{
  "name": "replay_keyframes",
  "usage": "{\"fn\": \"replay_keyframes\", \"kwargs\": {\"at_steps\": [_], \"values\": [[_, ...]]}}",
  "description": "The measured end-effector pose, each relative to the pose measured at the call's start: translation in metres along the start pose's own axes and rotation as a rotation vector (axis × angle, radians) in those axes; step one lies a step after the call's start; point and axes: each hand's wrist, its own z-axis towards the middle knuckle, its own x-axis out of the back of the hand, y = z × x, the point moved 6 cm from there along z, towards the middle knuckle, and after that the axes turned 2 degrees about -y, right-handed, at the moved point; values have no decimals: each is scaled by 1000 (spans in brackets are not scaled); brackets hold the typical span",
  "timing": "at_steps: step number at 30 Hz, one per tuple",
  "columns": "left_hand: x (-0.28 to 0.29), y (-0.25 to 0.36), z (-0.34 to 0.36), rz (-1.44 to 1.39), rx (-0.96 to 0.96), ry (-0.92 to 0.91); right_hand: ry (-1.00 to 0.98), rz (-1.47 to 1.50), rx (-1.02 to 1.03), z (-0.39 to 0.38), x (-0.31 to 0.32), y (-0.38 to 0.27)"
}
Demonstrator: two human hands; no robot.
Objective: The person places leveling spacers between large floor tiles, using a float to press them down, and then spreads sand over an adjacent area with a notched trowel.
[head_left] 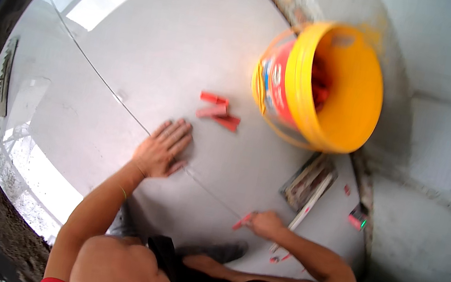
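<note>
My left hand lies flat with its fingers stretched out on the glossy grey floor tiles, across the thin joint between two of them. Further right along the same joint, my right hand pinches a small red plastic wedge low at the tile surface. Whether the wedge sits in the joint is too small to tell. Beyond my left hand, several loose red wedges rest in a small heap on the tile.
A yellow bucket with red pieces inside stands at the far right by the block wall. Near it lie a dirty float, a long pale strip and a small device with a green light. A notched trowel is at the far left.
</note>
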Motion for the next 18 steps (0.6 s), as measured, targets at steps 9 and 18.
{"fn": "replay_keyframes", "kwargs": {"at_steps": [9,18], "values": [[17,-7,-9,-92,17,83,600,318,-259,56,187,-13],[20,-11,-9,-166,13,130,1101,182,-56,85,207,-24]]}}
